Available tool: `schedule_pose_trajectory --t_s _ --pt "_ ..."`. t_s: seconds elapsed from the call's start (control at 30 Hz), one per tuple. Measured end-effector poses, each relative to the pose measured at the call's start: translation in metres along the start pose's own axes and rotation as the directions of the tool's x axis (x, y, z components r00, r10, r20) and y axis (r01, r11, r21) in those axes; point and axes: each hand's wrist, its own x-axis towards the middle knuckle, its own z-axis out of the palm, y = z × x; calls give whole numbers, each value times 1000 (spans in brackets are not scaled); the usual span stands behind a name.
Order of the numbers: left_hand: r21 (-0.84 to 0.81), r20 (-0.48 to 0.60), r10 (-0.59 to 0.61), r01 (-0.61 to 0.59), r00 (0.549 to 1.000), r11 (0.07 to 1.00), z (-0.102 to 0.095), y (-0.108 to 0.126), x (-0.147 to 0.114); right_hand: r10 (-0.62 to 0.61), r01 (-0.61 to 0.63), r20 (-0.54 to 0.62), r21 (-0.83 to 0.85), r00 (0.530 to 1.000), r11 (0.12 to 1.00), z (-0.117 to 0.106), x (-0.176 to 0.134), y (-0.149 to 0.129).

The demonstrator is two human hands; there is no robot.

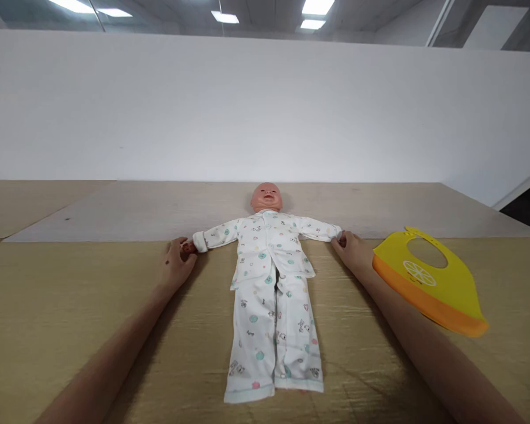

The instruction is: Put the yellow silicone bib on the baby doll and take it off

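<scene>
office-like room, white partition (265,106), ceiling lights (318,7), wooden tabletop (92,282)

The doll's head (266,197) is pink. Its top (256,244) is white, with little green spots and tiny dark drawings all over. The pants (254,338) match, white with green and pink spots and small dark animals, and pale blue at the bottom edges. The bib (461,282) is bright yellow, with an orange pocket (428,300) and a white fruit slice (419,273). The table (194,341) is yellowy brown in front and greyer at the back. The wall (265,106) is plain white.
</scene>
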Motion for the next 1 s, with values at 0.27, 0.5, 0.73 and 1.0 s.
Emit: schedule_pose_trajectory --t_s 0.27,0.5,0.73,1.0 --pt "-15 3 22 -22 1000 1000 -2 5 0 -113 106 -71 -96 991 990 5 2 1" --pt "-38 28 48 -47 998 998 -6 11 -2 -403 401 -222 -56 888 914 17 4 -4" --pt "-25 3 94 -94 996 995 -5 9 -2 -255 310 -218 278 942 909 23 2 7" --pt "-38 -58 131 -133 990 990 2 3 -1 203 -140 -77 491 976 860 8 4 11"
